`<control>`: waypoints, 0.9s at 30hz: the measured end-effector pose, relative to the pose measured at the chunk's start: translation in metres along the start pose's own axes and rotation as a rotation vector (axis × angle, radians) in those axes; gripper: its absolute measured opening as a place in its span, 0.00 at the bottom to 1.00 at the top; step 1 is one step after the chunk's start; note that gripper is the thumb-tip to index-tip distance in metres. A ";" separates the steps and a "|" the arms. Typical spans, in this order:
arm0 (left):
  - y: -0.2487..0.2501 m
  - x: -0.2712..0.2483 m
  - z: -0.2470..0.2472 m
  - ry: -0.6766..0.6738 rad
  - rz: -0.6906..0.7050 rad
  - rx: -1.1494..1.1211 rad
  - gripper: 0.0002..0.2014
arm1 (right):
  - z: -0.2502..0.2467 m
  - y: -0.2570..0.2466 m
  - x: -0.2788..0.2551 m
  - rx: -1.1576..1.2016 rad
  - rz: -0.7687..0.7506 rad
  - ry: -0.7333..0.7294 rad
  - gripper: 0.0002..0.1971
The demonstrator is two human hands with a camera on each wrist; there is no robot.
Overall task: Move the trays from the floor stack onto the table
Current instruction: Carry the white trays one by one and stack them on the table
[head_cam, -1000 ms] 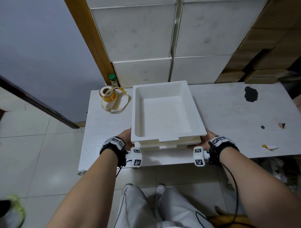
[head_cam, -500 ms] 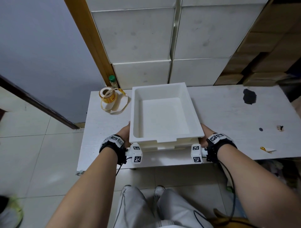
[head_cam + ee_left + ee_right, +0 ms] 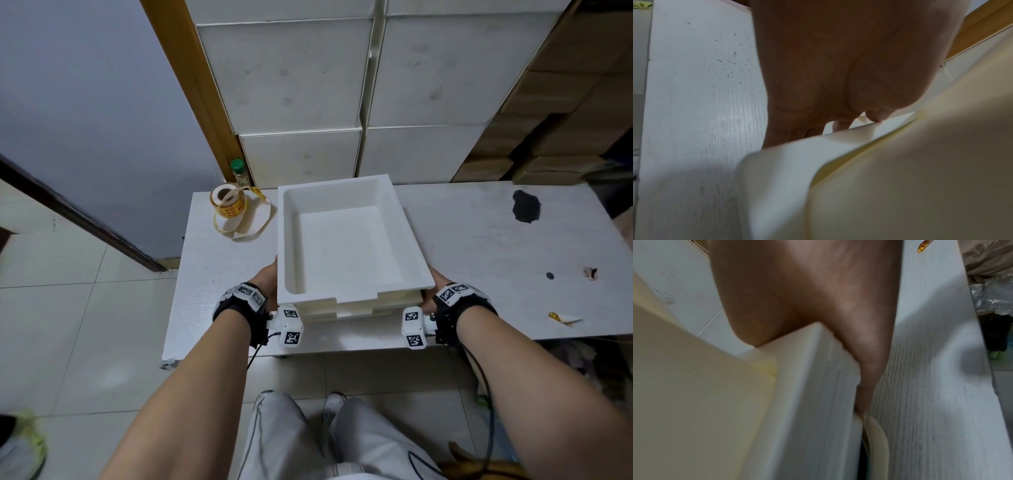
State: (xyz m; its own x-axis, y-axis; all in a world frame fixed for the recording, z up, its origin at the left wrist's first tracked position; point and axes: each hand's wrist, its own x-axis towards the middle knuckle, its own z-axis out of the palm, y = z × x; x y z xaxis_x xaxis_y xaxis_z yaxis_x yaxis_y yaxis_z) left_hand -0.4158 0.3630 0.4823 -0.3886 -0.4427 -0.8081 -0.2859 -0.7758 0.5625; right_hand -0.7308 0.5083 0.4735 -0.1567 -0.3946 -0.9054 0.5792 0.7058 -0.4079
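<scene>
At the far left of the white surface point(image 3: 219, 294) lie a roll of printed tape point(image 3: 228, 202) with a loose tail and, behind it, a green-capped bottle point(image 3: 238, 172); both stand well apart from the load. The left hand point(image 3: 267, 282) grips the left long side of the nested white trays point(image 3: 346, 246), the palm against the wall and the fingers disappearing beneath the rim, as the left wrist view confirms point(image 3: 838, 65). The trays, at least two nested one inside the other, sit over the middle of the surface near its front edge; whether the bottom tray is fully seated or just above the surface cannot be told. The material appears to be moulded foam or thin rigid plastic, so the load is judged light, stiff and matte rather than slippery, but prone to denting at rims and corners under a hard pinch. The recommended hold is symmetric, under the projecting rim at mid-length on both long sides, so that the lowest tray is supported and the nest cannot separate. The right hand point(image 3: 432, 291) holds the opposite side the same way, thumb base above the rim and fingers along the wall point(image 3: 818, 293). Further right the surface carries a dark stain point(image 3: 525, 205) and small scraps point(image 3: 563, 318).
</scene>
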 end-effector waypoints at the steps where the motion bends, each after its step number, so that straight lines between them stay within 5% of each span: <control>1: 0.002 -0.002 0.000 -0.003 0.009 0.003 0.18 | -0.007 0.002 0.013 -0.021 -0.004 0.015 0.17; 8: 0.002 0.001 -0.001 -0.028 0.014 -0.040 0.19 | 0.022 0.003 -0.034 0.132 0.027 -0.086 0.11; 11: 0.006 0.002 -0.005 0.001 -0.013 -0.023 0.18 | 0.022 0.004 -0.028 0.107 0.010 -0.042 0.10; 15: 0.005 0.004 -0.007 0.023 -0.012 0.010 0.19 | 0.012 0.007 -0.011 0.007 0.033 0.009 0.22; 17: 0.006 0.004 -0.010 0.040 -0.004 0.061 0.20 | 0.019 0.007 -0.026 -0.009 -0.009 0.052 0.15; 20: -0.009 0.049 -0.042 0.074 -0.026 0.126 0.39 | 0.020 0.011 -0.029 0.005 -0.111 0.158 0.12; 22: -0.005 0.047 -0.049 0.050 -0.066 0.126 0.48 | 0.020 0.013 -0.032 0.032 -0.119 0.070 0.09; 27: 0.033 -0.036 -0.017 0.065 -0.052 0.066 0.34 | 0.032 -0.002 -0.047 0.047 -0.137 -0.083 0.15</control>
State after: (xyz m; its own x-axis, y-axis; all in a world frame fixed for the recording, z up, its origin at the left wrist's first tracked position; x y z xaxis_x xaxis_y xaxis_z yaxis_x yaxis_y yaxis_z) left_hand -0.3962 0.3455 0.5273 -0.3142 -0.4323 -0.8452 -0.3622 -0.7684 0.5277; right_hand -0.6990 0.5067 0.5202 -0.1714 -0.5343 -0.8278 0.5940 0.6143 -0.5195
